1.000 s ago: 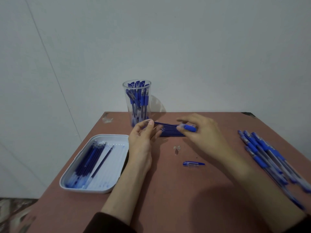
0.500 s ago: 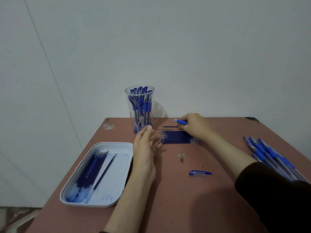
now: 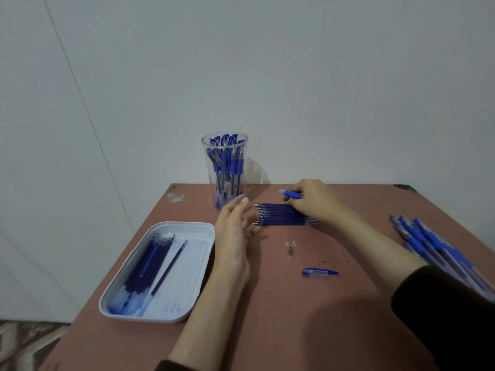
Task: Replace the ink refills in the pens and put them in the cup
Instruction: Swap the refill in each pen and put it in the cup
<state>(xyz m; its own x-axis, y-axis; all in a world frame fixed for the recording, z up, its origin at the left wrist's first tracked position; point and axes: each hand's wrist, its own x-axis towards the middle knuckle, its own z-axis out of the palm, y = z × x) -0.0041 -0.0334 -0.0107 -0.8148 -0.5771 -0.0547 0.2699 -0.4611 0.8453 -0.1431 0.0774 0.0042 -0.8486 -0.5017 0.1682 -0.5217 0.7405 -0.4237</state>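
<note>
Refills (image 3: pixel 278 215) unmoved; right hand (image 3: pixel 313 202) seemingly still grips pen (image 3: pixel 290 194).

— How is the left hand (image 3: pixel 234 231) placed?
— It reaches forward on a bare forearm, with its fingers (image 3: pixel 242 207) straight and loosely spread. The palm is turned toward the other hand and holds nothing.
— And the right hand (image 3: pixel 314 203)?
— It reaches farther ahead, knuckles up, curled round a blue pen piece (image 3: pixel 290 194) that sticks out to its left. A dark sleeve (image 3: pixel 442 317) covers that arm to mid-forearm.
</note>
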